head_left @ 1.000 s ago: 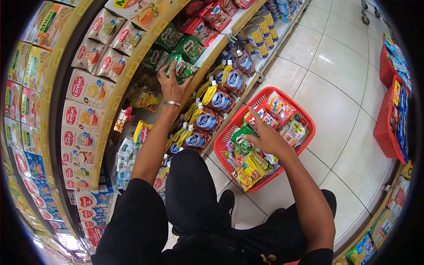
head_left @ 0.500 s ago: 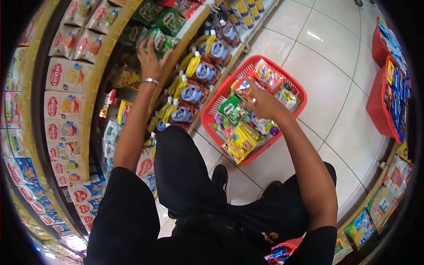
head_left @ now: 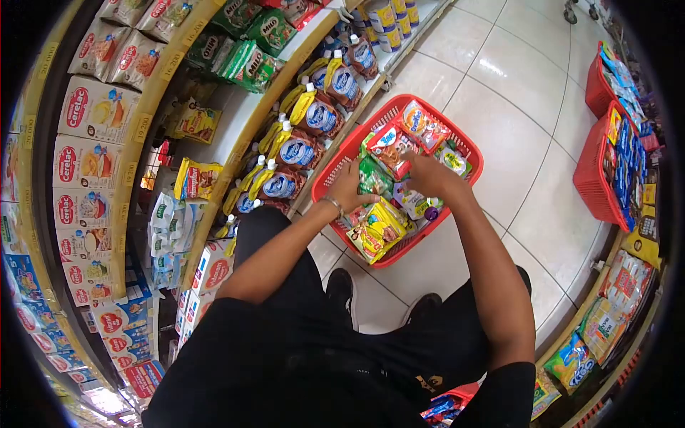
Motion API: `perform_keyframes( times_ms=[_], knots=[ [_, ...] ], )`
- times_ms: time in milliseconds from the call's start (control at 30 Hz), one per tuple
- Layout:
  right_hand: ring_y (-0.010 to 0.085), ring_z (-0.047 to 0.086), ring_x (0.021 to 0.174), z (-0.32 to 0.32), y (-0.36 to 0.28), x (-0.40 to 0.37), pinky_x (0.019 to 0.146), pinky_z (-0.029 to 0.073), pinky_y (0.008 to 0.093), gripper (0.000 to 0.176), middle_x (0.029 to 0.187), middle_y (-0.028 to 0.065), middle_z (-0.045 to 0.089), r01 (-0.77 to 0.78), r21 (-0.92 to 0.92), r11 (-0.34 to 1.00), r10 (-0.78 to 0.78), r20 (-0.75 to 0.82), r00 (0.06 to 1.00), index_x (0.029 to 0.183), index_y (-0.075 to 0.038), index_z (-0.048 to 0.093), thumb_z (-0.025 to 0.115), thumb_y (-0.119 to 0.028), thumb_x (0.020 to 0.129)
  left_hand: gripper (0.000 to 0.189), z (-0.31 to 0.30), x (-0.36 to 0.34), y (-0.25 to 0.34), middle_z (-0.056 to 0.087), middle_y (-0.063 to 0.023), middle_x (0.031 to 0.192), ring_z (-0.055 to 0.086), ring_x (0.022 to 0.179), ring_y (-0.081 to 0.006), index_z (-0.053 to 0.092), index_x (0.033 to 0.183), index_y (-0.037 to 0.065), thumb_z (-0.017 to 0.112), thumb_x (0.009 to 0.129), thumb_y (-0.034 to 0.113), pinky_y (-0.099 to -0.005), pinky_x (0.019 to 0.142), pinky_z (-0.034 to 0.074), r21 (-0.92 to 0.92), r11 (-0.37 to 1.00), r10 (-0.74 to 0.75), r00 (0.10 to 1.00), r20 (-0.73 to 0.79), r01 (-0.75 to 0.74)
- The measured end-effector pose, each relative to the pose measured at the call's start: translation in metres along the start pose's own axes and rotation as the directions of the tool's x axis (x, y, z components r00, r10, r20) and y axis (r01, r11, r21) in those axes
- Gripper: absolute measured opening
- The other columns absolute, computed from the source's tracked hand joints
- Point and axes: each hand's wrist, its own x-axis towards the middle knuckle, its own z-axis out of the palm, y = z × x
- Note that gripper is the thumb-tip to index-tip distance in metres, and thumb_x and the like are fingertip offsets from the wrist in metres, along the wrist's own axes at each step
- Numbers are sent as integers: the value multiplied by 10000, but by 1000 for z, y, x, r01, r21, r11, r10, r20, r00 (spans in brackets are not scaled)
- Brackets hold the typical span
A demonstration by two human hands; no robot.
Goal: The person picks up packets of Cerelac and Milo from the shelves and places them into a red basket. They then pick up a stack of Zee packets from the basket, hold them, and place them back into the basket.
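Note:
A red plastic basket [head_left: 404,261] stands on the floor in front of me, filled with packets. My left hand [head_left: 347,188] is inside its left side, fingers and thumb around a green Milo pouch [head_left: 374,175]. From the right, my right hand [head_left: 432,175] reaches in with curled fingers at the lower edge of a red-and-white snack packet [head_left: 390,148]; its fingertips are partly hidden. Yellow packets [head_left: 382,230] lie below the left hand. An orange-and-white packet [head_left: 422,125] rests at the basket's far end.
Shelves on my left hold Cerelac boxes [head_left: 91,107], Milo pouches [head_left: 251,66] and brown bottles with yellow labels [head_left: 314,114]. More red baskets [head_left: 595,172] with packets stand at the right. Snack bags [head_left: 575,360] line the lower right shelf.
My left hand has left the Milo pouches on the shelf and come down into the basket. My right hand stays over the basket, and the red-and-white packet shows more fully.

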Motion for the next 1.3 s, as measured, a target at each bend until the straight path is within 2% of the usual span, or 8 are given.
perform_keyframes(
  times_ms=[300,433,567,767,967,1033,1167,1300],
  knots=[
    [361,629,1133,0,-8,-1,943,503,447,696,1233,236,627,19,-49,999,-18,40,999,1384,-46,467,802,-175,787,1169,-15,12,-13,421,-275,1391,407,1331,-388,487,1369,-15,936,455,560,-402,1102,384,-29,945,-319,937,142,326],
    [357,632,1134,10,1,6,953,504,445,695,1227,220,646,62,-83,995,-58,50,997,1383,-49,482,806,-181,783,1091,-44,8,13,635,-217,1187,612,1121,-361,564,1240,0,926,394,586,-424,978,482,61,919,-394,910,129,389],
    [354,634,1133,7,-6,4,956,503,438,731,1208,237,650,69,-93,993,-64,55,996,1395,-47,480,823,-203,768,1011,-52,7,13,683,-190,1093,653,1047,-355,593,1194,20,915,418,582,-430,929,506,223,934,-291,957,19,280],
    [326,591,1203,-4,-39,-4,1017,468,409,897,1259,221,625,159,256,954,-171,24,985,1453,-26,415,872,-276,723,844,-119,-7,20,667,-122,1063,649,1006,-241,606,1179,42,948,501,412,-350,900,512,-234,971,-10,988,154,46],
    [236,579,1194,-23,-59,-1,1032,454,374,838,1258,135,626,76,692,718,-224,127,966,1395,-12,480,869,-348,734,831,-119,-1,12,624,-88,1213,596,1131,-192,503,1363,51,911,678,282,-358,940,500,-721,664,256,966,-29,-198],
    [188,624,1104,-27,-50,4,961,491,340,744,1195,115,658,-33,770,637,-83,110,990,1350,-19,524,827,-393,782,865,-103,12,9,584,-128,1290,562,1195,-194,428,1412,33,878,745,350,-363,960,497,-911,413,-95,994,-55,-11],
    [137,650,976,-31,-61,-4,732,491,256,635,1067,77,712,46,745,666,-48,-18,999,1194,-15,640,789,-483,789,753,-91,13,34,595,-139,1291,598,1159,-194,435,1404,45,768,855,438,-333,938,520,-963,145,5,973,232,229],
    [172,602,1068,-36,-59,-8,865,491,327,738,1156,78,655,-18,690,724,-14,40,999,1355,-60,552,716,-565,843,572,-99,14,46,647,-86,1195,662,1042,-163,489,1335,27,693,930,376,-325,911,545,-956,134,39,963,268,261]
  ],
)
